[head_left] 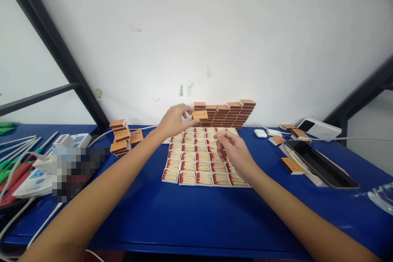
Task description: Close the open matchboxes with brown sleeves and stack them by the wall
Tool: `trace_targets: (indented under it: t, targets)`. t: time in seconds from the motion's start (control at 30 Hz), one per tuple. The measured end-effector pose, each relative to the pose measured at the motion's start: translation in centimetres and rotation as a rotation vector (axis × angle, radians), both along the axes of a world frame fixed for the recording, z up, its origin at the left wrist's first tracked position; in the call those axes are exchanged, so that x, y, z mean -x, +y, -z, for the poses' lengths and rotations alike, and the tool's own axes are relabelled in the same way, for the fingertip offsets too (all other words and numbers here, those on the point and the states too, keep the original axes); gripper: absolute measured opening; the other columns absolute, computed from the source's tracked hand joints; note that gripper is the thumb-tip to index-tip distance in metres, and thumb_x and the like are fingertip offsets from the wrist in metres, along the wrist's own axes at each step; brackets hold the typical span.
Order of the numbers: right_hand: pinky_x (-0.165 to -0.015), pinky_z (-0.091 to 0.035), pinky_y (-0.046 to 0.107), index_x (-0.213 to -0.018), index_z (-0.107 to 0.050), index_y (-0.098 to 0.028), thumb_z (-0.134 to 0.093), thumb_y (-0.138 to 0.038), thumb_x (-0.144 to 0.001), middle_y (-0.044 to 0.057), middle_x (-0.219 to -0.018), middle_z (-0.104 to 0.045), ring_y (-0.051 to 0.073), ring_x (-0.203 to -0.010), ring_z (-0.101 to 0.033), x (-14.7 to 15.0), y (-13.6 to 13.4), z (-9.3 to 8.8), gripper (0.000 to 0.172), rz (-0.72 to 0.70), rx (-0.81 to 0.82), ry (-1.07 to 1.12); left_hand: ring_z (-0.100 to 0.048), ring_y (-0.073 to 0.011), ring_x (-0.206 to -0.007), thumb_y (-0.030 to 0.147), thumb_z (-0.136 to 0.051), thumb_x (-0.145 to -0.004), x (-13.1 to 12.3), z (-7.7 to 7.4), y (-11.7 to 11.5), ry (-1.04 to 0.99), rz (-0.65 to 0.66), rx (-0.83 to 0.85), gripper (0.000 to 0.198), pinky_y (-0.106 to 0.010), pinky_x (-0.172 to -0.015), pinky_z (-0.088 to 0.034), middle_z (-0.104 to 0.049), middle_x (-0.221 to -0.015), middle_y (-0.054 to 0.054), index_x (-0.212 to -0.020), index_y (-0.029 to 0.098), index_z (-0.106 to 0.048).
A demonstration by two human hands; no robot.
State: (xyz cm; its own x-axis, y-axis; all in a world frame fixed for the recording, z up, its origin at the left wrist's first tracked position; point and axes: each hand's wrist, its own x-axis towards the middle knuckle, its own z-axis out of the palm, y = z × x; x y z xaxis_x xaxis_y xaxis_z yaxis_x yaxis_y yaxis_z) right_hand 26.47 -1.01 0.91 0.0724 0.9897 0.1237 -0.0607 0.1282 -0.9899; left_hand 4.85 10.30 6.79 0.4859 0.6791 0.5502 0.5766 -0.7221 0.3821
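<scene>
A small orange matchbox [200,115] sits between the thumb and fingers of my left hand [178,119], in front of the stacked matchboxes [225,111] by the wall. My right hand [235,149] is over the rows of open matchbox trays [195,167], which are filled with red-tipped matches. Its thumb and fingers are curled together, and whatever they may hold is hidden. Both forearms reach in from the near side, and my right hand covers some of the trays on that side.
More matchboxes [120,137] are piled at left. Beside them lie power strips [38,182] with cables. At right are a black tray [319,163], a loose matchbox [291,166], a white earbud case [260,133] and a white power bank [321,128]. The blue table [184,221] meets the wall.
</scene>
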Motion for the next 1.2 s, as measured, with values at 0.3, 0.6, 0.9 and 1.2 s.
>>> trace_targets:
  t: [0.3,0.6,0.9,1.2]
  targets:
    - [-0.042,-0.04,0.024,-0.076,-0.059,-0.022,-0.074,-0.071,-0.084,-0.004,-0.058,-0.053,0.011,-0.048,-0.048,-0.1,0.2,0.1,0.052,-0.044,-0.001,-0.086,-0.073,-0.0229,-0.086,0.037,-0.079,-0.087,-2.4,-2.0,6.2,0.103,-0.198,-0.009,0.027,-0.035,-0.079,-0.053,-0.081,-0.097,-0.007,-0.105,0.017,-0.075]
    - [-0.043,-0.04,0.025,-0.079,-0.06,-0.022,-0.072,-0.069,-0.087,-0.003,-0.06,-0.055,0.011,-0.048,-0.05,-0.2,0.0,-0.1,0.049,-0.073,-0.013,-0.119,-0.075,-0.0232,-0.087,0.033,-0.08,-0.089,-2.7,-1.3,6.3,0.056,-0.177,-0.001,0.041,-0.035,-0.081,-0.053,-0.081,-0.092,-0.003,-0.123,0.021,-0.06]
    - [-0.044,-0.04,0.025,-0.078,-0.059,-0.022,-0.072,-0.068,-0.087,-0.004,-0.06,-0.055,0.011,-0.048,-0.05,-0.2,-0.1,0.0,0.049,-0.074,-0.021,-0.139,-0.071,-0.0253,-0.09,0.048,-0.077,-0.088,0.6,-3.1,2.7,0.286,-0.208,-0.01,0.042,-0.035,-0.078,-0.05,-0.078,-0.104,-0.01,-0.117,0.02,-0.066]
    - [-0.044,-0.039,0.025,-0.079,-0.059,-0.022,-0.071,-0.07,-0.086,-0.003,-0.059,-0.055,0.011,-0.047,-0.049,-0.1,-0.5,-0.5,0.05,-0.079,-0.048,-0.194,-0.07,-0.0241,-0.086,0.055,-0.069,-0.077,17.3,-4.1,-5.5,0.716,-0.418,0.426,0.04,-0.03,-0.075,-0.046,-0.077,-0.094,-0.005,-0.098,0.022,-0.075]
